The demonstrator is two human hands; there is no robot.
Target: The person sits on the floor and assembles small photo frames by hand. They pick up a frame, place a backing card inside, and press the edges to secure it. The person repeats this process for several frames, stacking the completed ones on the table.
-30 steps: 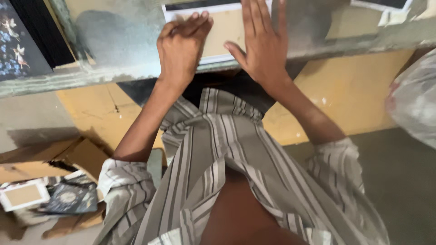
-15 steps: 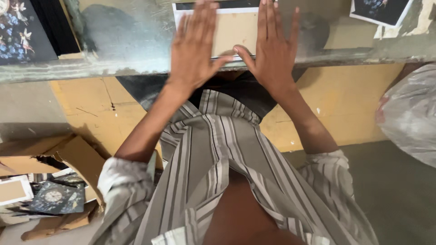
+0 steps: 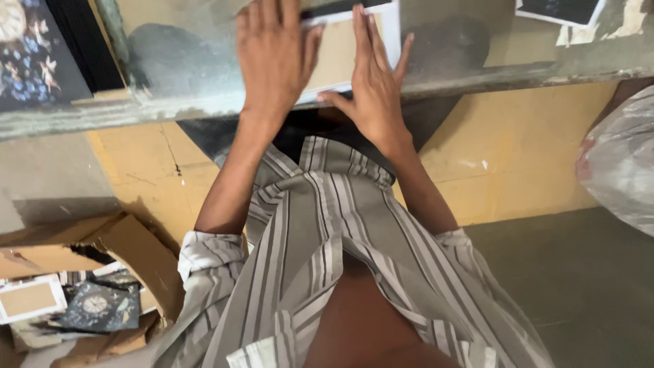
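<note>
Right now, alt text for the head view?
Both hands, left hand and right hand, press flat on a tan, white-bordered panel lying on a worn workbench. Below left, an open cardboard box holds similar panels.

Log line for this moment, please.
left hand: flat on white-edged brown card | right hand: flat on card | card: on grey bench

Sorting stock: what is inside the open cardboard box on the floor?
The cardboard box holds a dark patterned card and a white-edged tan board. Its flaps cover whatever lies beneath and further in.
</note>
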